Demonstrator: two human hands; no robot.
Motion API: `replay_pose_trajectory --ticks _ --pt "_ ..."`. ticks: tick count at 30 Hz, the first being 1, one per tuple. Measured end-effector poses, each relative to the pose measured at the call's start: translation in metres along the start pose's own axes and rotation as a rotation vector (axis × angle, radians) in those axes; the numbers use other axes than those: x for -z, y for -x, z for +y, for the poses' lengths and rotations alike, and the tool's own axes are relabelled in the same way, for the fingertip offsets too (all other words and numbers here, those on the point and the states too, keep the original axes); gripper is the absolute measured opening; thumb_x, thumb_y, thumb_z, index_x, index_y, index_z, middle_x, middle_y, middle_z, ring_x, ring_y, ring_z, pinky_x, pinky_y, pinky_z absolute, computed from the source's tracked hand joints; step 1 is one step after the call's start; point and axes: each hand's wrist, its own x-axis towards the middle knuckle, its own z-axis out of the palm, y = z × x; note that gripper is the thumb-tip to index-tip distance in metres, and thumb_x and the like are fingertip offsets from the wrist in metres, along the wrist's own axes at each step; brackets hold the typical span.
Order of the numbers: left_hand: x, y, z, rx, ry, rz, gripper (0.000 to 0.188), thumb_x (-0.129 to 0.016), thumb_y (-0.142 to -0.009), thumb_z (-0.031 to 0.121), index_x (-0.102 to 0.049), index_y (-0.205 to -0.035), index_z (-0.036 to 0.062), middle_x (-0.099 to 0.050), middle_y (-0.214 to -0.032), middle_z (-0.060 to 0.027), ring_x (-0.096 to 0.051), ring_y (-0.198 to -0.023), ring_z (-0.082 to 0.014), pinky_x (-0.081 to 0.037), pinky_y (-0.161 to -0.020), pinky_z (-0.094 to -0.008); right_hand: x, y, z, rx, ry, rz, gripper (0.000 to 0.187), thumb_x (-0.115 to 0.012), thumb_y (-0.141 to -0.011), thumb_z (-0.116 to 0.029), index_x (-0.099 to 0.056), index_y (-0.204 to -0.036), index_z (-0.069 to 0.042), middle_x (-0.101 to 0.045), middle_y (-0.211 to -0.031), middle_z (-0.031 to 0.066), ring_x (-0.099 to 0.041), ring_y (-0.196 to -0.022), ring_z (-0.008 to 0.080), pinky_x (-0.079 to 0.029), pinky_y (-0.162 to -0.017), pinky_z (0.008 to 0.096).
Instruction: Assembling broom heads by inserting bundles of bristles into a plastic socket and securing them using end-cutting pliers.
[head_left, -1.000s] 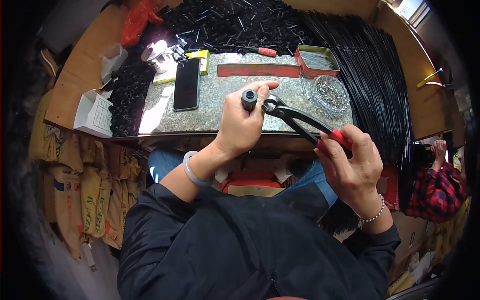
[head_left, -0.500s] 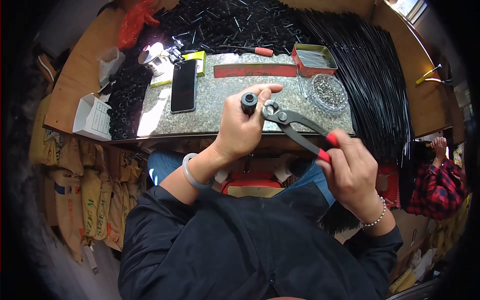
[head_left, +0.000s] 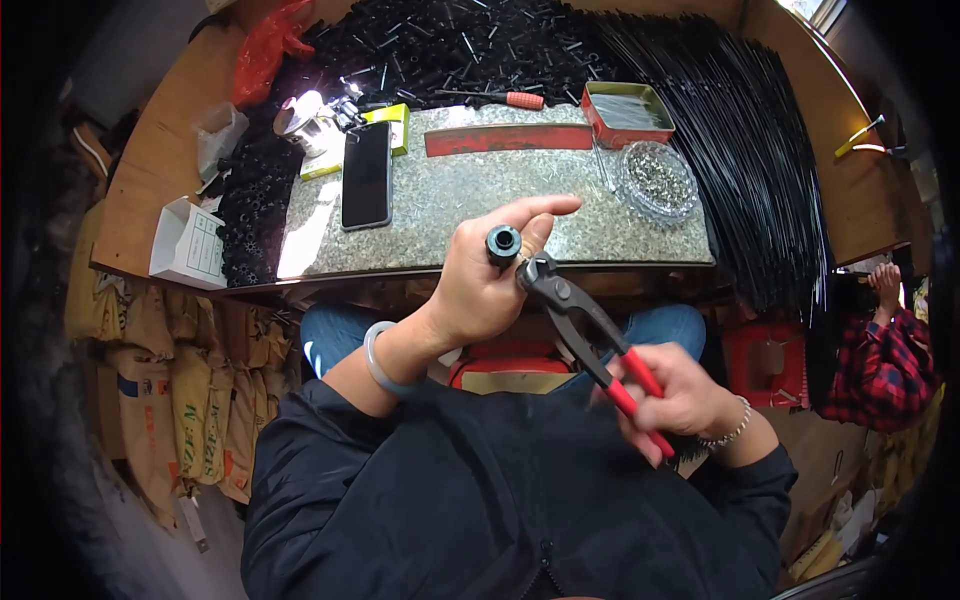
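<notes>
My left hand (head_left: 478, 285) is closed round a black cylindrical part (head_left: 502, 243) whose round, hollow end points up at the camera. Its index finger reaches out to the right over the bench edge. In my right hand (head_left: 672, 400) is a pair of pincers (head_left: 575, 325) with dark jaws and red grips. The jaws meet the side of my left hand by the thumb, right beside the black part. Whatever lies between the jaws is too small to make out.
A speckled stone slab (head_left: 480, 220) bears a phone (head_left: 367, 178), a red bar (head_left: 508, 139) and a glass dish (head_left: 657, 183) of small metal pieces. Behind are a red tin (head_left: 628, 112), a screwdriver (head_left: 523, 100) and heaped black parts (head_left: 440, 50). Long black rods (head_left: 740, 150) lie right; another person's sleeve (head_left: 880, 375) shows beyond.
My right hand has come down and closer to my body, swinging the pincers' handles steeper. The jaws stay by my left thumb. My left hand has dropped slightly with the black part.
</notes>
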Motion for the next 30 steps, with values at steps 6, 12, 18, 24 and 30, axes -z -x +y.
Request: replay_pose_trajectory --ticks 6,12,18,24,30 --pt "0.0 0.0 -0.001 0.011 -0.025 0.049 0.027 -0.047 -0.094 0.017 -0.059 -0.111 -0.0003 -0.043 -0.057 0.0053 -0.036 -0.053 -0.0011 -0.03 -0.047 -0.0205 -0.012 -0.011 0.003 0.307 0.879 0.596 0.05 -0.062 -0.078 -0.004 -0.04 -0.123 0.002 -0.053 -0.104 0.0143 -0.054 -0.096 0.0205 -0.046 -0.079 0.0316" --pt "-0.004 -0.001 0.005 0.022 -0.002 0.039 0.029 -0.046 -0.094 0.016 -0.059 -0.113 -0.0008 -0.038 -0.058 0.0099 -0.031 -0.052 0.001 -0.024 -0.045 -0.0187 -0.005 -0.008 -0.011 -0.163 -0.101 -0.025 0.055 -0.067 -0.067 0.002 -0.042 -0.116 0.001 -0.057 -0.07 0.0075 -0.057 -0.051 0.0141 -0.047 -0.046 0.0239" --pt "-0.002 0.001 0.0 0.03 0.019 0.037 0.028 -0.045 -0.094 0.016 -0.058 -0.113 -0.0008 -0.037 -0.059 0.0106 -0.031 -0.053 0.0013 -0.024 -0.046 -0.0182 0.001 -0.009 -0.002 0.334 0.913 0.535 0.048 -0.06 -0.072 0.005 -0.044 -0.117 0.002 -0.058 -0.079 0.0107 -0.059 -0.066 0.0188 -0.048 -0.055 0.0293" --pt "-0.002 0.002 0.007 0.034 0.024 0.013 0.028 -0.046 -0.094 0.015 -0.058 -0.114 -0.0003 -0.038 -0.059 0.0102 -0.031 -0.053 0.0016 -0.024 -0.046 -0.0179 -0.004 -0.016 -0.011 0.079 0.679 0.293 0.066 -0.07 -0.075 -0.01 -0.032 -0.129 -0.001 -0.055 -0.083 0.0104 -0.057 -0.065 0.0193 -0.047 -0.059 0.0292" --pt "-0.003 0.001 -0.006 -0.054 -0.065 0.062 0.027 -0.046 -0.093 0.014 -0.059 -0.112 -0.0005 -0.048 -0.064 0.0067 -0.035 -0.056 0.0003 -0.029 -0.049 -0.0178 0.0 -0.016 -0.013 0.249 0.775 0.338 0.053 -0.049 -0.088 -0.006 -0.031 -0.138 -0.006 -0.052 -0.103 0.014 -0.056 -0.087 0.0247 -0.044 -0.079 0.0321"
